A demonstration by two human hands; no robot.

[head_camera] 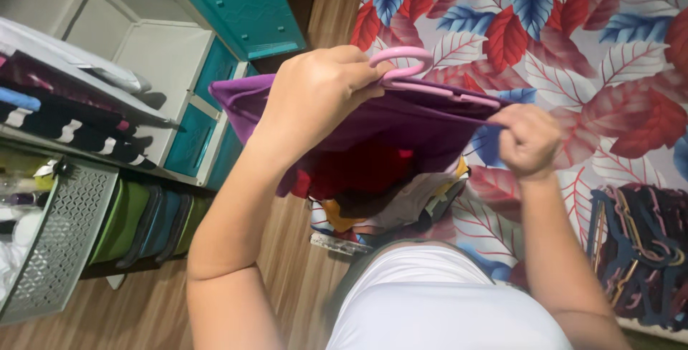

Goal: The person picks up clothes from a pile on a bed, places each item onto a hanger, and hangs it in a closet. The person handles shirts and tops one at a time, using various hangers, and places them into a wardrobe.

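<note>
The left hand (pixel 319 92) is clenched around the neck of a pink plastic hanger (pixel 423 78), just below its hook, with the fingers folded over the top edge of a purple garment (pixel 401 124) that hangs from it. The right hand (pixel 529 138) pinches the far shoulder of the same garment, fingers closed on the cloth where it meets the end of the hanger bar. Between the two hands the purple garment is stretched across the hanger, held up in the air in front of the person's chest, above the wooden floor (pixel 294 271) and beside the edge of a bed. Behind and below it lies a heap of folded clothes (pixel 387 203) in red, yellow, white and dark colours, partly hidden by the purple cloth. The bed carries a bedsheet (pixel 573 35) printed with red and blue leaves, and at its right edge rests a dark bundle of hangers (pixel 638 250), tangled together. To the left stands a white drawer unit with teal drawers (pixel 244 6), one of them pulled out at the top. Nearer the camera, a grey perforated basket (pixel 68 235) sits beside a row of green and blue folders or bins (pixel 150 224) on a low shelf, with striped dark clothes (pixel 64 124) stacked above.
</note>
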